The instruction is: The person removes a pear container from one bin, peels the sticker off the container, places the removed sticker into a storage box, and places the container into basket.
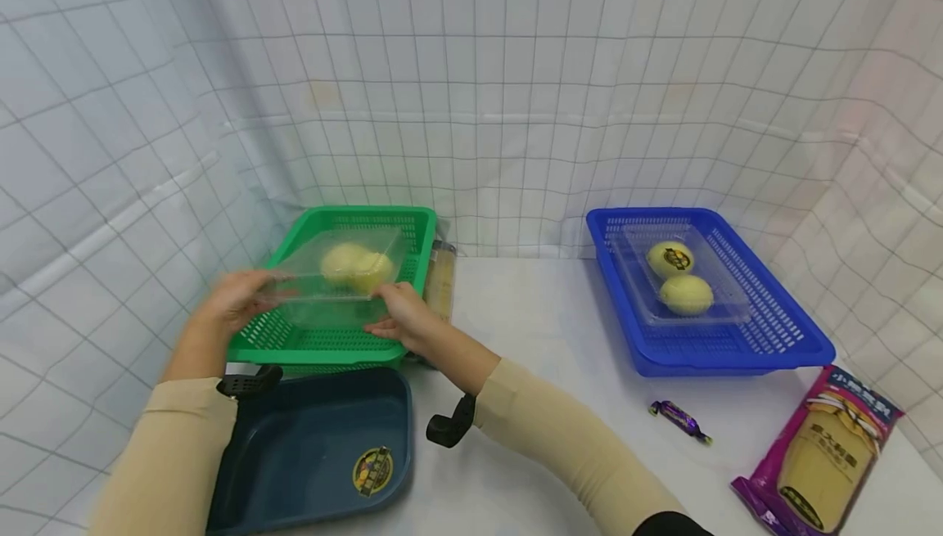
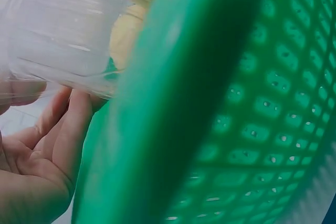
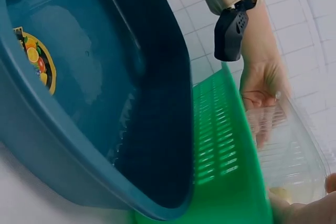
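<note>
A clear plastic box with two pale yellow lemon-shaped fruits hangs tilted above the green basket, between both hands. My left hand grips its left end; in the left wrist view the fingers of that hand lie under the box's edge, with the thumb above. My right hand pinches the box's near right corner. The right wrist view shows the box beyond the basket's wall, with only part of my right hand at the bottom edge.
A dark blue basin with a round fruit sticker stands in front of the green basket. Beside that basket lies a clear package. At right, a blue basket holds another clear box; a purple-wrapped candy and purple packet lie nearby.
</note>
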Motion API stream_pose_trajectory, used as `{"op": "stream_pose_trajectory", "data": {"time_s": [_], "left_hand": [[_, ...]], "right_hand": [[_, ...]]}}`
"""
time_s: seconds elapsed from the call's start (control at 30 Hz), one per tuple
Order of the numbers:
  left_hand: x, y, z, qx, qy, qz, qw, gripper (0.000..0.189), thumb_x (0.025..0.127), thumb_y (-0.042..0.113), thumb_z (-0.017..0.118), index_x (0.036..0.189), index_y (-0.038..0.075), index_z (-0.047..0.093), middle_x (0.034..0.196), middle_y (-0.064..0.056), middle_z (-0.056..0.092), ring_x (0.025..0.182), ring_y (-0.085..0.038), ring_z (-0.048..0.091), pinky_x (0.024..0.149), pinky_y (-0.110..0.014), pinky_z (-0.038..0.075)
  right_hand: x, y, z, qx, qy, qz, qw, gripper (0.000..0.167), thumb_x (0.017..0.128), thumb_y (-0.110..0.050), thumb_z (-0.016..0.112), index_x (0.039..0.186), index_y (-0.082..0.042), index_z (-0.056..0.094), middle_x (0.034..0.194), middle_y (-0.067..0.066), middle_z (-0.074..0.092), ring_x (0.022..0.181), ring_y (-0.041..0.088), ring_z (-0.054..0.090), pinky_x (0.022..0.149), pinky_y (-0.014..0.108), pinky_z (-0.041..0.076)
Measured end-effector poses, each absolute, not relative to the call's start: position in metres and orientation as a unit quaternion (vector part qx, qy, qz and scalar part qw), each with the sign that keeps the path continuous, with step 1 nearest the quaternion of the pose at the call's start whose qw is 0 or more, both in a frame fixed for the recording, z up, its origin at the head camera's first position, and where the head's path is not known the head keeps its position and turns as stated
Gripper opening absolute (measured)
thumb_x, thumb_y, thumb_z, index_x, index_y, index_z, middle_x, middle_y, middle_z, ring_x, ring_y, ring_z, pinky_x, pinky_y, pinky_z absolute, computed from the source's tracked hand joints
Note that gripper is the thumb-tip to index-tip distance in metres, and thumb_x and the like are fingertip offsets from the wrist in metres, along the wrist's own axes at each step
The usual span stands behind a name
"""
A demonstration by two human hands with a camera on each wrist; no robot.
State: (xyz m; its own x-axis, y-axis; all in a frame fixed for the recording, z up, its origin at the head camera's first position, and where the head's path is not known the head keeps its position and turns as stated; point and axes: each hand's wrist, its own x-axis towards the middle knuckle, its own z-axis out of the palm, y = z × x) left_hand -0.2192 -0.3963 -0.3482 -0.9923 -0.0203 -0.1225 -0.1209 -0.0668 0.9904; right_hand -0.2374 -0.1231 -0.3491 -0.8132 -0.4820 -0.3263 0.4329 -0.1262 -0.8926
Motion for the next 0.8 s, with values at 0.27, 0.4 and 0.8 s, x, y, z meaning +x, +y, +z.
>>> {"op": "stream_pose_trajectory", "data": {"time_s": [0.27,0.4,0.8], "left_hand": [[-0.232,-0.393,-0.359,-0.084,0.728,0.678,0.057,0.016,0.1,0.013,0.055,0.112,0.012,0.066,0.158,-0.025,0.009,0.085,-0.004,0.068,0.07,-0.021,0.054],[-0.236,-0.393,-0.36,-0.089,0.749,0.652,0.076,0.044,0.103,0.011,0.048,0.141,-0.009,0.039,0.158,-0.025,-0.007,0.085,0.001,0.065,0.073,-0.022,0.054],[-0.238,-0.387,-0.364,-0.123,0.721,0.676,0.089,0.022,0.102,0.009,0.047,0.121,0.0,0.054,0.158,-0.026,-0.005,0.095,-0.009,0.067,0.104,-0.035,0.041]], "right_hand": [[-0.237,-0.129,-0.354,0.015,0.576,-0.759,0.304,0.064,0.1,-0.011,0.045,0.155,-0.002,0.012,0.157,0.02,0.016,0.123,0.052,0.045,0.102,0.052,0.04],[-0.237,-0.131,-0.353,0.027,0.563,-0.762,0.318,0.061,0.101,-0.007,0.043,0.154,0.002,0.015,0.158,0.021,0.013,0.13,0.054,0.035,0.107,0.054,0.034],[-0.238,-0.135,-0.352,0.038,0.571,-0.752,0.328,0.029,0.095,-0.005,0.054,0.122,0.006,0.057,0.158,0.018,0.016,0.136,0.055,0.021,0.112,0.056,0.024]]}}
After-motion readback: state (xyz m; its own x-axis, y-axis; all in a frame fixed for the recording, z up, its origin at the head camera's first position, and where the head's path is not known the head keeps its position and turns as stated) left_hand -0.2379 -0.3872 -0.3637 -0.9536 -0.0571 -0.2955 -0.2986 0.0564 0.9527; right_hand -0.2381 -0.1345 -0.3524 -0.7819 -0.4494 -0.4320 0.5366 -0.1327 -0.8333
